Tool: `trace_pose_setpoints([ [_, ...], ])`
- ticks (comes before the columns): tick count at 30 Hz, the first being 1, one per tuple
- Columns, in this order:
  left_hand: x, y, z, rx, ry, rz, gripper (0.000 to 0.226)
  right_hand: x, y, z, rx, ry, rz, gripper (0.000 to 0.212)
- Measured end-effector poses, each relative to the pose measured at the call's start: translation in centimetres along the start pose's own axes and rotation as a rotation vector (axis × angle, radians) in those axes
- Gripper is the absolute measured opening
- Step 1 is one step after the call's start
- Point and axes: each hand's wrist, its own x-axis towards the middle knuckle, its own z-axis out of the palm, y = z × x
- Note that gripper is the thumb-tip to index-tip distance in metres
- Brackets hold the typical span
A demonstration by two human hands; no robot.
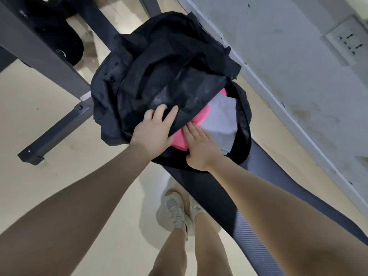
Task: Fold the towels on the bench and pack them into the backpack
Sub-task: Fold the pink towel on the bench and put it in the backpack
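- Now the packing step is under way: a black backpack (159, 76) lies on the dark worktop (258, 186), with its main pocket open at the near end.
- The left hand (153, 130) rests on the backpack's front flap (179, 96). Its fingers (171, 114) are spread wide and fairly straight, and they look to be holding the flap back, not gripping it.
- The right hand (199, 144) lies flat on the pink towel (182, 139) inside the pocket. Its fingers are straight and close together, pressing down. It holds nothing.
- A white towel (221, 120) sits just beside the pink one, deeper in the pocket. Both towels are in the backpack, but I cannot tell how neatly they are folded.
- Next, I think the towels need a push further in, so that the flap can come down and the pocket can be closed.
- The pocket rim (244, 124) is close on the right, and the wall (298, 76) is near beyond it, so there is little room that way.
- There is more open room on the left, over the floor (59, 126).
- The worktop is narrow, and the backpack hangs over its edges, so a hard push might tip it.
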Motion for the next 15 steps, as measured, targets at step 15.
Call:
trace_pose_setpoints([
  [15, -6.5, 0.0, -15.4, -0.357, -0.100, -0.041, 0.040, -11.2, -4.2, -16.8, 0.043, 0.122, -0.058, 0.050],
])
